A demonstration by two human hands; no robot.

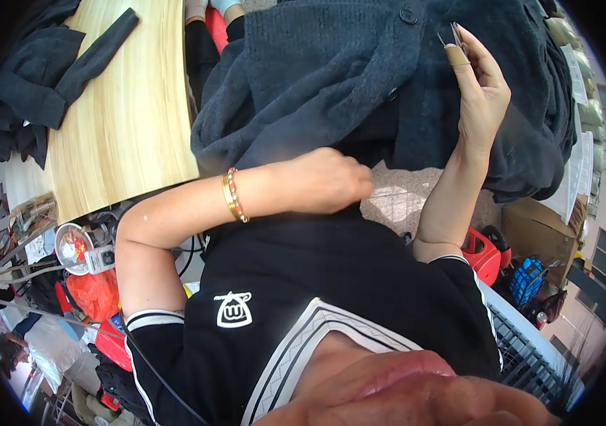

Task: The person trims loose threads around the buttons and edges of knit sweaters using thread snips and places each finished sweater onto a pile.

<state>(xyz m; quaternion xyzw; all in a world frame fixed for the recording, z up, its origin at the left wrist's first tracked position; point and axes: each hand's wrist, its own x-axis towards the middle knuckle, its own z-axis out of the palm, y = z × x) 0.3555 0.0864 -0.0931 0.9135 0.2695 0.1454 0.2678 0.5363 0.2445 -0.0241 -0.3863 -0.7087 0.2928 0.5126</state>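
Note:
A dark knitted cardigan (303,78) with buttons lies spread and bunched in front of me, hanging down toward my lap. My left hand (335,182), its wrist in gold and beaded bracelets, is curled closed at the cardigan's near edge, in front of my black shirt. Whatever its fingers may hold is hidden. Raised over the cardigan's right part, my right hand (484,92) pinches a small two-pronged metal tool (453,34), tweezers or thread snips, between thumb and fingers. The tool's thin points stand apart, pointing up and away. A tan wrap covers the thumb's tip.
To the left stands a light wooden table (133,106), with another dark garment (33,85) at its far left. Red bags (97,291) and clutter sit below it. At right are a red plastic object (482,255), a cardboard box (537,231) and a blue item (528,277).

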